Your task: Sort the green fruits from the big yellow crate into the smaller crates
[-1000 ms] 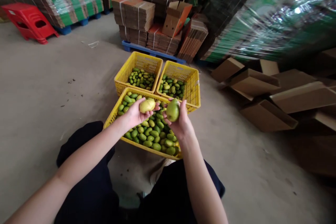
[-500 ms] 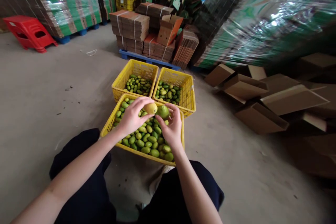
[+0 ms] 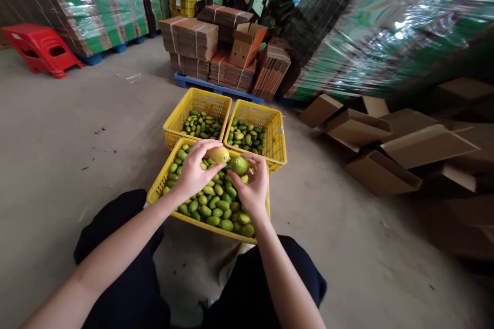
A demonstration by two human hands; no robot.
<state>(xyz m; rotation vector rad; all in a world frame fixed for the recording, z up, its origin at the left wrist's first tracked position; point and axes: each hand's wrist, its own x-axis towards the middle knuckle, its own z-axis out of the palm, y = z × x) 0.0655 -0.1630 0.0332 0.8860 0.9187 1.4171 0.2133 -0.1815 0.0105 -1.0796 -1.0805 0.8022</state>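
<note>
Between the thumb and fingers of my left hand is a yellow lemon. My right hand grips a green lemon by its sides, with the end of the fruit facing me. The two fruits are held side by side above the near yellow crate. Many green and yellow-green lemons fill that crate below my hands; some of them are hidden by my hands.
Behind the near crate stand a left yellow crate and a right yellow crate, each partly filled with green fruit. Flattened cartons lie on a blue pallet. Open cardboard boxes lie right; a red stool stands left.
The green lemon in my right hand has turned slightly, so its end faces me more. Both hands keep their grip and have hardly moved.
</note>
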